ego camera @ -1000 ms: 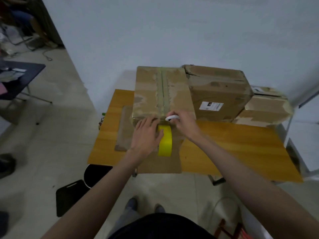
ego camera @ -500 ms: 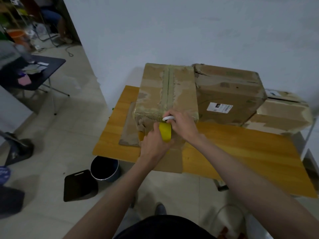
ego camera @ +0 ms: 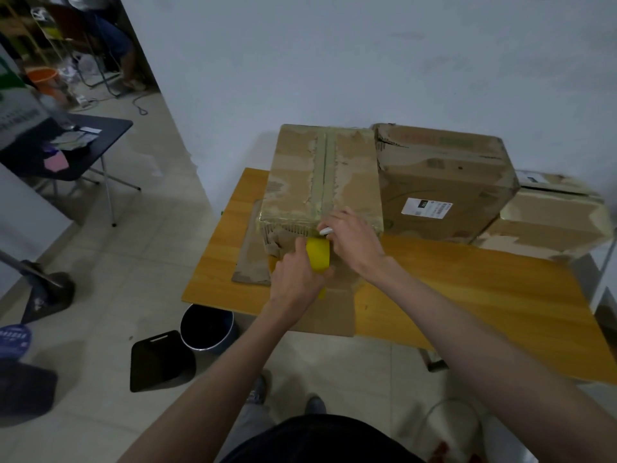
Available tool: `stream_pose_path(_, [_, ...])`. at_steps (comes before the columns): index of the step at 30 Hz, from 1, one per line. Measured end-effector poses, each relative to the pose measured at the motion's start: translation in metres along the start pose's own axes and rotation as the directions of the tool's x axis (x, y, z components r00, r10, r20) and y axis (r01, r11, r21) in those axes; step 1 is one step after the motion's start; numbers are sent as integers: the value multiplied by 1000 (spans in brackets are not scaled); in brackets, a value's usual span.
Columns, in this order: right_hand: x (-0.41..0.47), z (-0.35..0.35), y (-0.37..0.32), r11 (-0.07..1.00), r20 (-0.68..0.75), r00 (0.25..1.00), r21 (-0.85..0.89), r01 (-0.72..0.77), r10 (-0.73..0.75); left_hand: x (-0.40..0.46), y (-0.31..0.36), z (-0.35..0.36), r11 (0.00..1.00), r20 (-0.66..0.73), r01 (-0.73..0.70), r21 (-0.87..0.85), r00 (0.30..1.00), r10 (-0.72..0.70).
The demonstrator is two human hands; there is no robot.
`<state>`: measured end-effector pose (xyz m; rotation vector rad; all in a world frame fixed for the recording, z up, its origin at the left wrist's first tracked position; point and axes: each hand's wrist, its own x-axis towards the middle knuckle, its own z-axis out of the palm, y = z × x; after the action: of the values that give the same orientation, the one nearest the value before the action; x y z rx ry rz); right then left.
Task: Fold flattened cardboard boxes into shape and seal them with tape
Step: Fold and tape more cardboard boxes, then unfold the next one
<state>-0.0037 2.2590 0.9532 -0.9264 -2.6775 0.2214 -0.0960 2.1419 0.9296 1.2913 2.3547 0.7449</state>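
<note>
One box point(ego camera: 320, 175) taped along its top seam, left hand point(ego camera: 293, 282) gripping the yellow tape roll point(ego camera: 319, 255) at its near face, right hand point(ego camera: 354, 238) pinching a white cutter point(ego camera: 325, 231) at the near top edge; strip uncut.

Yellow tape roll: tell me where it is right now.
In the head view, the yellow tape roll is near the table's front edge, against the near face of the taped cardboard box, gripped by the left hand, right hand just above.
</note>
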Motion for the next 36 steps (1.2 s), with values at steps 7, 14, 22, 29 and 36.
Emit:
stream_pose_path(7, [-49,-5,49,986,-109,981,-33,-162,158,-1,-10,10,995,16,15,102,1000,-16])
stream_pose_path(14, [-102,50,96,834,72,844,129,-537,532,-5,-12,34,989,68,-24,145,998,14])
stream_pose_path(22, [-141,123,149,607,366,638,210,-766,678,-8,-5,75,983,129,-61,174,991,38])
stream_pose_path(29, [-150,170,179,512,443,525,160,-844,727,-6,1,103,983,220,-87,160,974,50])
stream_pose_path(36, [-154,165,177,452,362,500,215,-866,787,-11,5,118,977,265,-172,123,955,134])
